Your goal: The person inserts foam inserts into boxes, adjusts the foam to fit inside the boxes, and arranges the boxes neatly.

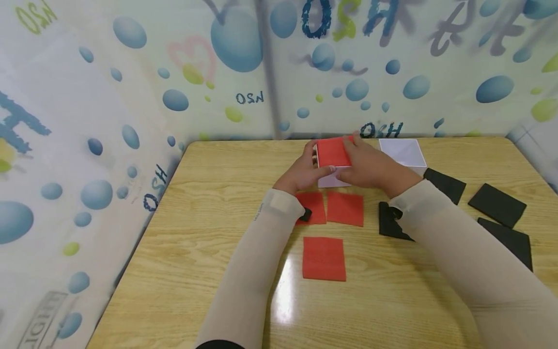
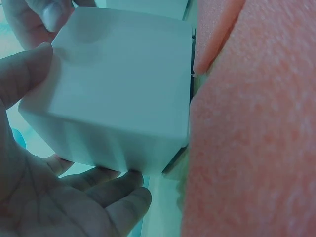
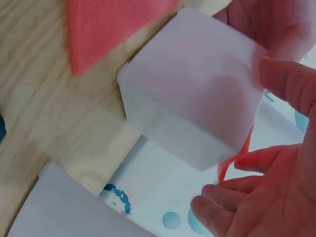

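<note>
A white box stands near the far edge of the table with a red foam square across its open top. My left hand grips the box from the left. In the left wrist view its thumb lies on the near face of the box and its fingers run along the side. At the box's right side, my right hand holds the red square's edge, its thumb against the box. The right wrist view shows red foam sticking out beside the right fingers. The box's inside is hidden.
Another white box, open at the top, stands to the right. Red foam squares lie in front of the held box, one nearer me. Several black pieces lie at the right, one partly under my right sleeve.
</note>
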Demonstrator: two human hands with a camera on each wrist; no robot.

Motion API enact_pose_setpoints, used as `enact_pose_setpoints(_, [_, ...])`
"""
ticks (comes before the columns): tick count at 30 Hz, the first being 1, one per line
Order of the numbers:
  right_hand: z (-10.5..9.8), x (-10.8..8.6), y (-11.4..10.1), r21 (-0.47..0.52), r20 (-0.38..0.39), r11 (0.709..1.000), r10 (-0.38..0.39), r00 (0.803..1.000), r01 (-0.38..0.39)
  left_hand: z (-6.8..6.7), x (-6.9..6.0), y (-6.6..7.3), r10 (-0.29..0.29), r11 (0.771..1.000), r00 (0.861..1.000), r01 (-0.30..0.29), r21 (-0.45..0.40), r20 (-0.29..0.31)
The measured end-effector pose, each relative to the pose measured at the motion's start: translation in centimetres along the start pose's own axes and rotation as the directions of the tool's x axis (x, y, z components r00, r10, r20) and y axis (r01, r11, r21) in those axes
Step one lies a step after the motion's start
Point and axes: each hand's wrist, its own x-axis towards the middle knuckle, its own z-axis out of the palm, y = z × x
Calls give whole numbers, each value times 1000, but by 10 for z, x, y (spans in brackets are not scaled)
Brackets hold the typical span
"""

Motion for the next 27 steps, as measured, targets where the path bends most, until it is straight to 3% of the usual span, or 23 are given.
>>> enact_pose_setpoints(9, [14,0,-3,-58,5,998,-6,1000,6,1,1,0,-1,1000,1000,1,15,2])
enact_pose_setpoints(20, [27,2,3,-142,-39,982,-133,990,127,-1,3,-1,-6,999,1000,6,39,-7])
enact_pose_setpoints(27, [28,0,1,-207,-22,973,-104,994,97,0,2,1,-10,998,1000,10,55,-10])
